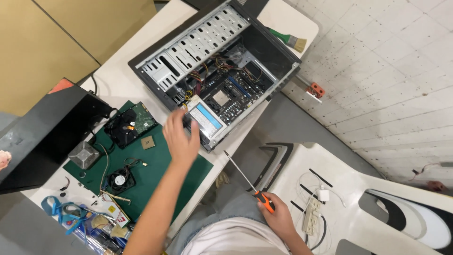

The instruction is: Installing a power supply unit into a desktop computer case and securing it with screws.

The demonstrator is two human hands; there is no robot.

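case: open desktop PC case (222,61) lying on its side on the white table (118,85), side panel off, drive cage empty-looking, mobo + wire bundles exposed

progress: looks like a teardown partway imo. already out on the green mat (155,165): hard drive (139,120), CPU chip (148,142), heatsink (84,154), small fan (120,180). board + the silver/blue box at the case edge not out yet

left hand (180,141): fingers spread loose, touching that silver/blue box (205,120), can't tell if gripping

right hand (278,215): wrapped round orange-handled screwdriver (245,182), held low by the lap, tip pointing toward case

misc: brush (288,40) behind case
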